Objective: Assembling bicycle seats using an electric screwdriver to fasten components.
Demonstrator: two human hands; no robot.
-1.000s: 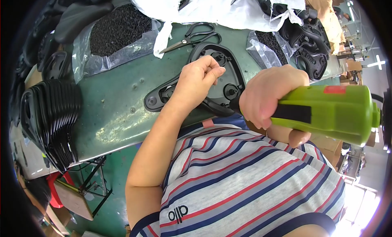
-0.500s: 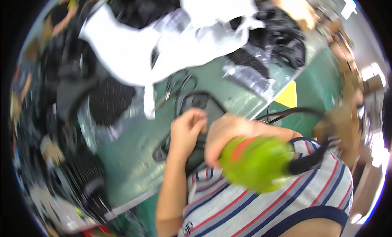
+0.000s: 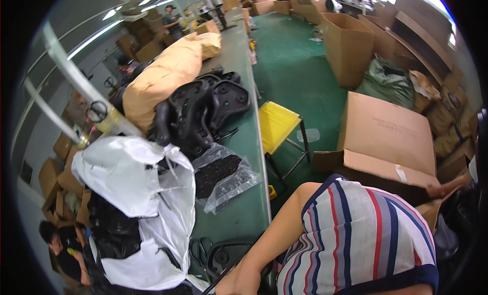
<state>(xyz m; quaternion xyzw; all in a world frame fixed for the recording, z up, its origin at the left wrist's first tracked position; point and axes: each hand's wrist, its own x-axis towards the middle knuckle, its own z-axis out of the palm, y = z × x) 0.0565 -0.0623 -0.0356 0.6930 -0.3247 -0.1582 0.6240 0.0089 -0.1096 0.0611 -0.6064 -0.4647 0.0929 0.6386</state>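
Note:
My right hand (image 3: 239,282) is low in the picture, cut off by the lower edge, and its fingers are mostly hidden. It lies against a black moulded part (image 3: 223,254) on the green table (image 3: 223,226). A thin dark line, perhaps a cord, runs beside the fingers; what the hand holds, if anything, cannot be made out. Black-handled scissors (image 3: 200,250) rest just left of the part. My left hand is out of view. Left of the scissors spreads a large white plastic bag (image 3: 170,219) over black material.
Farther along the table lie a clear bag of black pieces (image 3: 218,175), stacked black moulded parts (image 3: 198,112) and a tan sack (image 3: 165,76). A yellow stool (image 3: 278,125) stands beside the table. Cardboard boxes (image 3: 389,132) fill the right. Other people (image 3: 173,23) are at left and back.
The view has swung toward the table's far end. My left hand and the yellow-green tool by my right hand have left view. My right hand now appears at the lower edge.

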